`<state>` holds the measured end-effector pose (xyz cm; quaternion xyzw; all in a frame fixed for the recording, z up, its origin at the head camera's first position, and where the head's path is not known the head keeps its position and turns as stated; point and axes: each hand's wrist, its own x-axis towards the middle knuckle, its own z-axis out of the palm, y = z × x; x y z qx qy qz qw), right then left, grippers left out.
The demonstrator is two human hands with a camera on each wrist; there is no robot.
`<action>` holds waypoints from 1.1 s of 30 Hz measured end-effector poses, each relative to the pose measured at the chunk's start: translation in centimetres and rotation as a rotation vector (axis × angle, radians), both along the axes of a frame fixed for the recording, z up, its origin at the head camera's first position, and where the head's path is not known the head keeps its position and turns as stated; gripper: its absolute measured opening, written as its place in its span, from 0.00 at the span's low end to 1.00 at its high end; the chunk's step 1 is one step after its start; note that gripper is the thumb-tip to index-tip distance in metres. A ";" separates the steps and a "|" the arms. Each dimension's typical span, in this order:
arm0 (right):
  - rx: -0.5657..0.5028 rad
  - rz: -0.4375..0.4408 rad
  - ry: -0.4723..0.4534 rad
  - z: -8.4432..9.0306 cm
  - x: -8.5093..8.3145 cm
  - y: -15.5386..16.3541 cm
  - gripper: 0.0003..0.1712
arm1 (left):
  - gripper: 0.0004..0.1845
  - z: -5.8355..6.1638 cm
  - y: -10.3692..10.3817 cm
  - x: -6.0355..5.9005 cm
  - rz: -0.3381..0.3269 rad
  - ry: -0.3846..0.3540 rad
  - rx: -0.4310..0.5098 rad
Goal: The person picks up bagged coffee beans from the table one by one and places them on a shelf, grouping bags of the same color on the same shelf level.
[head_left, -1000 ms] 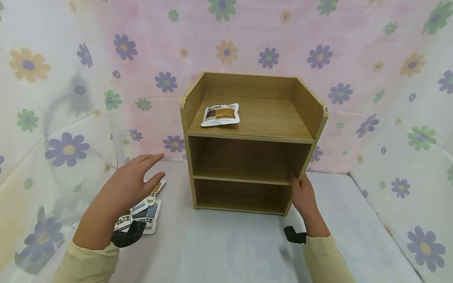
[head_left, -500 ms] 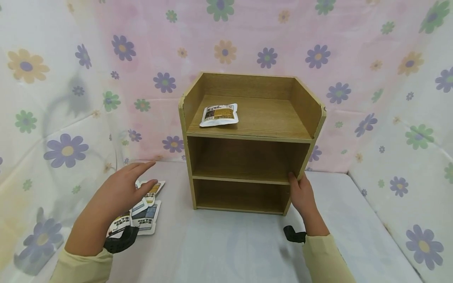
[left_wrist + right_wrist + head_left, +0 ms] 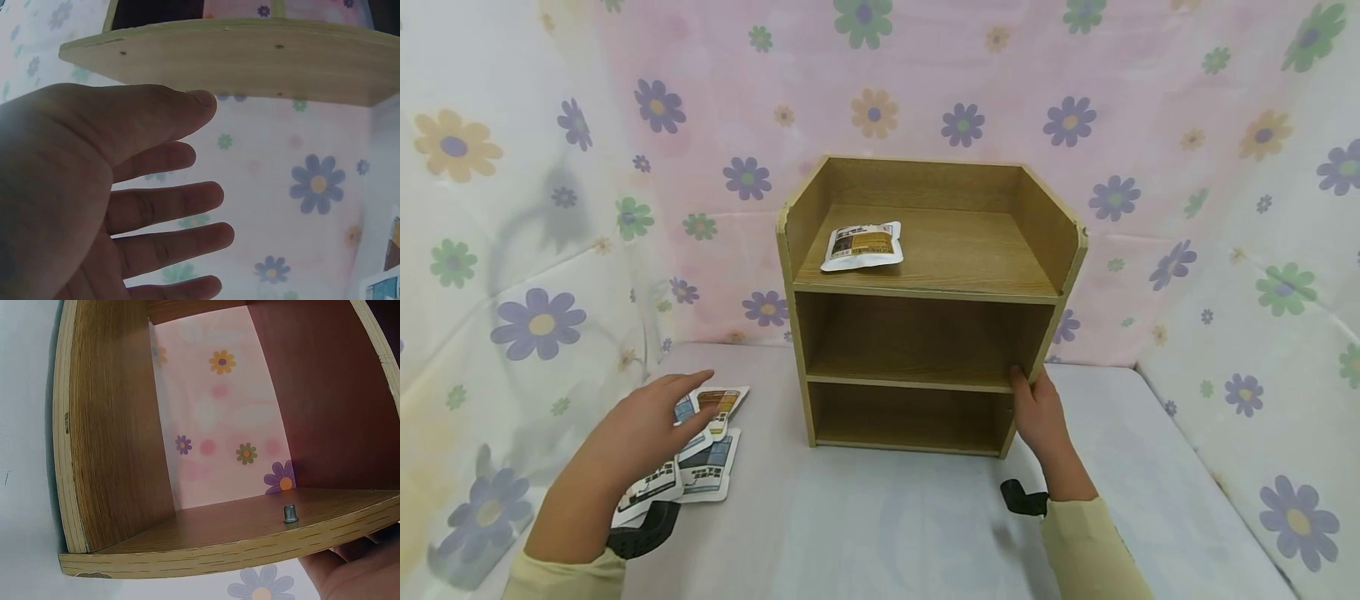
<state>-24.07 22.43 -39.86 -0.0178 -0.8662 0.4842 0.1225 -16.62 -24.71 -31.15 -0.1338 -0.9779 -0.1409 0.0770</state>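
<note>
A wooden shelf unit (image 3: pixel 970 250) stands upright in the middle of the table. On the left of its top level lies one white food pouch (image 3: pixel 862 246) with a brown label. My right hand (image 3: pixel 1041 417) grips the unit's right side panel, thumb on the inner face near the middle board; the right wrist view shows part of that hand (image 3: pixel 359 569) at the panel's outside. To the left, my left hand (image 3: pixel 632 433) hovers above a pile of pouches (image 3: pixel 707 471), holding nothing. Its fingers look straight and spread in the left wrist view. Part of the pile is hidden beneath that hand.
White cloth covers the table (image 3: pixel 850 525). Flowered curtains (image 3: pixel 910 75) close off the back and both sides. Inside the unit, a small metal peg (image 3: pixel 290 514) sticks out of the side panel. A black strap device (image 3: pixel 643 529) sits at my left wrist.
My left hand has come down and to the left, nearer the pile, uncovering more pouches. The right hand keeps its grip on the unit, and the pouch on top stays put.
</note>
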 end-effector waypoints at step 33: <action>0.008 -0.015 0.006 -0.1 -0.1 0.0 0.34 | 0.36 -5.2 -4.1 -0.6 0.097 -0.217 0.022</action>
